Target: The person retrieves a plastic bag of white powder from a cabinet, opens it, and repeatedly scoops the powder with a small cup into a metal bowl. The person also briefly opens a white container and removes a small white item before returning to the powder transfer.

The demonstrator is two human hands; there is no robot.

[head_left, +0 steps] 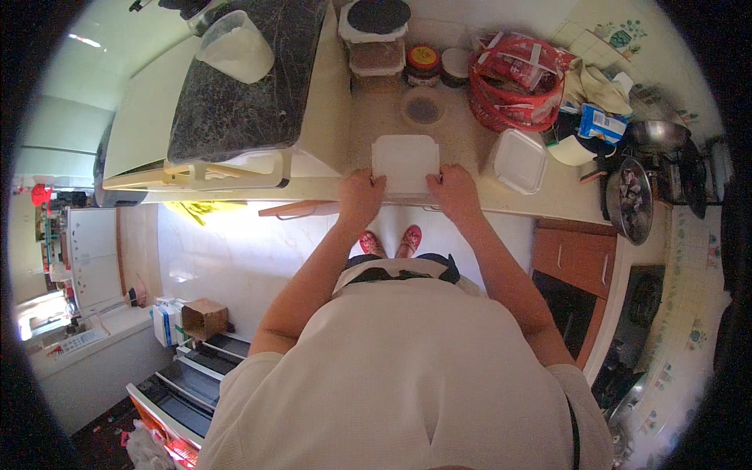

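Between my hands, at the counter's front edge, sits a white lidded plastic container point(406, 163). My left hand point(363, 194) is closed at its left side, fingers curled against the rim. On the opposite side my right hand point(456, 192) grips the rim in the same way, thumb and fingers pressed together. To the right stands a second white square container point(520, 161), apart from my hands. A round clear tub with a lid point(423, 108) rests just behind the one I hold.
Stacked containers point(374, 47) and two jars point(423, 63) line the back. A red basket point(517, 78) of packets stands at back right, near a metal bowl point(630, 200). On the left, a dark marbled top point(243, 117) carries a clear tub of white contents point(235, 48).
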